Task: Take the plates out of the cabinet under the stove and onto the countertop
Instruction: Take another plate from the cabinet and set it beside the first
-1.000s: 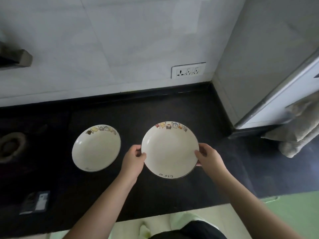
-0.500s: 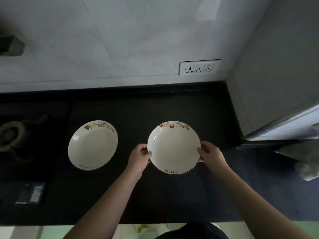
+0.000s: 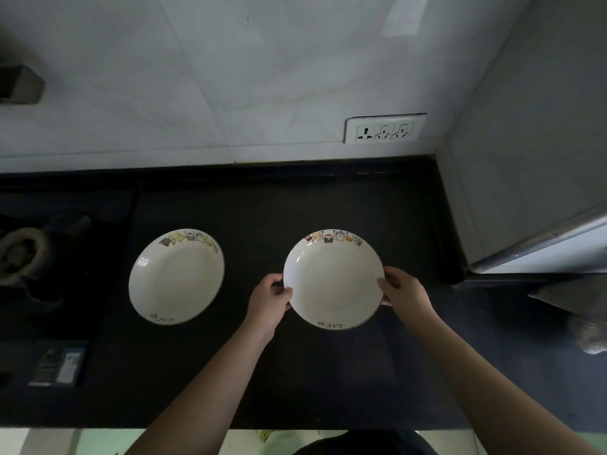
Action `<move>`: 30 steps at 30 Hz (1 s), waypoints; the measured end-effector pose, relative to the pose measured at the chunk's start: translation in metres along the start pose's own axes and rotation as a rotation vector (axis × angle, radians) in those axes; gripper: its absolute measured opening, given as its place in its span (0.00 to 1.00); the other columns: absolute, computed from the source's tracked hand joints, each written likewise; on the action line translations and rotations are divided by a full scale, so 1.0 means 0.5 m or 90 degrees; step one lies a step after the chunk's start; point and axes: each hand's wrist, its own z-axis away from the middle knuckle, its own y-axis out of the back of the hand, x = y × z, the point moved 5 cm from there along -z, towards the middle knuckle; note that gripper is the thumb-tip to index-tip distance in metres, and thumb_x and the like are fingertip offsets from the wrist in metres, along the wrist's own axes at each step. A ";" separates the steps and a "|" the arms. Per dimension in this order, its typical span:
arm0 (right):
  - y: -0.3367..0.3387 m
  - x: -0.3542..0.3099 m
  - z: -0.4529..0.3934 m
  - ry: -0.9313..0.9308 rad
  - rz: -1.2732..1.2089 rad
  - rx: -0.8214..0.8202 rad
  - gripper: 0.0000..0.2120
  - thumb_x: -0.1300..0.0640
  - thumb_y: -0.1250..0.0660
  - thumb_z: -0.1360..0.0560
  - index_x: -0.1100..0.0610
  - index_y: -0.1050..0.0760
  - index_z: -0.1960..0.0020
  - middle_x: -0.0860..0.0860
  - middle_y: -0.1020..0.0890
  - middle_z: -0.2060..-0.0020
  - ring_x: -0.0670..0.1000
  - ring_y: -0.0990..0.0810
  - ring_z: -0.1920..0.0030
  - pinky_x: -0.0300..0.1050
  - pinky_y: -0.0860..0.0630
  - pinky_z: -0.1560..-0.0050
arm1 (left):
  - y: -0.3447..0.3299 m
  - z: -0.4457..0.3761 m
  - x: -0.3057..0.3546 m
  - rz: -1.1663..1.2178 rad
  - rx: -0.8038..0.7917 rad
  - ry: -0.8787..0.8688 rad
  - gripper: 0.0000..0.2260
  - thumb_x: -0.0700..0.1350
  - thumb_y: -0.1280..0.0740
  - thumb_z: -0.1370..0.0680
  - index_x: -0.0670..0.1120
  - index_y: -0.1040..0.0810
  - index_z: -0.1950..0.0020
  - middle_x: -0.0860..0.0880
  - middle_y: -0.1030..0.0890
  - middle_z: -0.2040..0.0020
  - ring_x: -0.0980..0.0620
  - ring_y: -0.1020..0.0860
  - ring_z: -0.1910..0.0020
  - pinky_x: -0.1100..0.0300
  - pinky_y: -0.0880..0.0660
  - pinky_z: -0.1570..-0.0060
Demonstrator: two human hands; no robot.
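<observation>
Two white plates with small coloured figures along the far rim are over the black countertop. The left plate lies flat on the counter, untouched. The right plate is held by both hands: my left hand grips its left rim and my right hand grips its right rim, thumbs on top. Whether this plate rests on the counter or hovers just above it, I cannot tell. The cabinet under the stove is out of view.
A stove burner sits at the far left. A small dark packet lies at the front left. The tiled wall holds a socket panel. A grey side wall and cloth bound the right.
Both hands have carried the right plate a little farther over the counter and lower. The left plate has stayed where it was.
</observation>
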 end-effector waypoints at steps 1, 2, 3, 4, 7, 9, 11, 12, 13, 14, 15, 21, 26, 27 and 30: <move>0.000 -0.002 -0.001 0.003 0.006 0.001 0.14 0.58 0.36 0.21 0.52 0.24 0.36 0.51 0.17 0.50 0.49 0.16 0.55 0.47 0.17 0.55 | 0.000 -0.001 0.000 0.004 0.001 0.000 0.20 0.37 0.32 0.23 0.48 0.28 0.33 0.46 0.22 0.40 0.48 0.22 0.42 0.48 0.21 0.43; -0.001 -0.003 -0.001 0.007 0.008 0.001 0.14 0.58 0.36 0.21 0.52 0.25 0.36 0.51 0.17 0.50 0.50 0.16 0.55 0.46 0.17 0.55 | -0.001 -0.003 0.000 0.012 0.001 0.001 0.19 0.36 0.31 0.23 0.48 0.28 0.34 0.46 0.21 0.40 0.48 0.21 0.43 0.48 0.21 0.43; -0.001 -0.003 -0.002 0.010 0.007 0.002 0.14 0.57 0.36 0.21 0.52 0.24 0.36 0.51 0.17 0.50 0.50 0.16 0.56 0.46 0.17 0.55 | -0.001 -0.004 0.000 0.022 -0.002 0.003 0.19 0.36 0.31 0.23 0.48 0.27 0.35 0.46 0.21 0.41 0.48 0.21 0.43 0.49 0.21 0.44; 0.000 -0.004 -0.002 0.012 0.006 0.005 0.14 0.57 0.36 0.21 0.52 0.24 0.36 0.51 0.17 0.50 0.51 0.16 0.56 0.47 0.17 0.54 | -0.002 -0.005 0.000 0.032 -0.005 0.004 0.18 0.36 0.31 0.24 0.48 0.27 0.36 0.46 0.21 0.42 0.48 0.21 0.44 0.49 0.20 0.44; 0.002 -0.004 -0.003 0.014 -0.003 0.011 0.14 0.57 0.36 0.21 0.53 0.24 0.36 0.52 0.17 0.50 0.52 0.16 0.54 0.50 0.17 0.52 | -0.004 -0.006 0.000 0.043 -0.007 0.001 0.18 0.36 0.31 0.24 0.48 0.26 0.36 0.45 0.21 0.42 0.47 0.21 0.43 0.47 0.21 0.44; 0.002 -0.007 -0.006 0.021 -0.006 0.016 0.14 0.57 0.36 0.21 0.53 0.23 0.36 0.52 0.17 0.50 0.52 0.16 0.54 0.50 0.17 0.52 | -0.004 -0.008 0.001 0.037 -0.001 -0.004 0.19 0.37 0.31 0.24 0.47 0.27 0.34 0.46 0.21 0.41 0.47 0.21 0.43 0.47 0.21 0.43; 0.004 -0.010 -0.008 0.018 0.000 0.026 0.15 0.57 0.35 0.21 0.53 0.24 0.35 0.52 0.17 0.50 0.51 0.16 0.54 0.48 0.16 0.54 | -0.006 -0.010 0.002 0.027 0.001 -0.012 0.19 0.37 0.30 0.24 0.47 0.27 0.33 0.49 0.21 0.44 0.50 0.21 0.46 0.51 0.20 0.45; 0.004 -0.011 -0.010 0.015 -0.001 0.031 0.15 0.57 0.35 0.21 0.53 0.24 0.35 0.52 0.17 0.50 0.52 0.16 0.55 0.49 0.16 0.54 | -0.006 -0.011 0.004 0.020 0.003 -0.016 0.19 0.37 0.30 0.24 0.47 0.27 0.33 0.51 0.21 0.47 0.52 0.22 0.48 0.53 0.20 0.47; 0.005 -0.011 -0.012 0.014 -0.003 0.035 0.15 0.57 0.35 0.21 0.53 0.23 0.35 0.52 0.17 0.50 0.52 0.16 0.55 0.50 0.16 0.54 | -0.006 -0.012 0.006 0.011 0.005 -0.022 0.19 0.38 0.30 0.24 0.48 0.26 0.34 0.53 0.22 0.50 0.53 0.22 0.50 0.55 0.20 0.50; 0.005 -0.012 -0.014 0.014 -0.003 0.039 0.15 0.57 0.35 0.21 0.54 0.23 0.35 0.52 0.17 0.51 0.52 0.16 0.56 0.50 0.16 0.54 | -0.005 -0.013 0.008 0.002 0.006 -0.026 0.19 0.38 0.30 0.24 0.48 0.26 0.34 0.54 0.22 0.51 0.54 0.22 0.51 0.56 0.20 0.51; 0.006 -0.014 -0.015 0.015 0.001 0.043 0.15 0.57 0.34 0.21 0.54 0.23 0.35 0.51 0.17 0.51 0.52 0.16 0.56 0.50 0.16 0.54 | -0.005 -0.014 0.009 -0.006 0.007 -0.030 0.19 0.38 0.30 0.24 0.48 0.26 0.34 0.53 0.22 0.50 0.54 0.22 0.52 0.57 0.20 0.52; 0.004 -0.021 -0.016 0.006 0.026 0.048 0.13 0.54 0.34 0.21 0.53 0.24 0.37 0.49 0.18 0.54 0.49 0.16 0.59 0.36 0.22 0.67 | -0.005 -0.010 0.007 -0.022 0.025 -0.057 0.20 0.41 0.29 0.24 0.48 0.27 0.33 0.55 0.23 0.51 0.57 0.23 0.56 0.64 0.21 0.60; 0.004 -0.012 -0.010 -0.008 0.016 0.052 0.12 0.53 0.36 0.21 0.53 0.24 0.39 0.47 0.17 0.56 0.48 0.16 0.60 0.34 0.24 0.69 | -0.001 -0.002 -0.009 0.003 0.050 -0.065 0.15 0.43 0.33 0.21 0.48 0.25 0.34 0.51 0.20 0.46 0.57 0.21 0.55 0.63 0.20 0.58; 0.004 -0.009 -0.008 -0.009 0.019 0.051 0.11 0.53 0.36 0.21 0.52 0.23 0.39 0.47 0.17 0.57 0.47 0.16 0.61 0.34 0.24 0.70 | -0.001 0.000 -0.012 0.005 0.047 -0.067 0.15 0.43 0.33 0.21 0.48 0.25 0.34 0.52 0.21 0.48 0.57 0.20 0.55 0.62 0.19 0.57; 0.002 0.001 -0.001 -0.004 0.024 0.049 0.10 0.54 0.36 0.21 0.53 0.22 0.41 0.47 0.17 0.59 0.47 0.16 0.63 0.31 0.26 0.72 | -0.001 0.002 -0.015 0.012 0.044 -0.077 0.14 0.42 0.32 0.21 0.49 0.24 0.35 0.53 0.21 0.49 0.55 0.19 0.53 0.59 0.18 0.54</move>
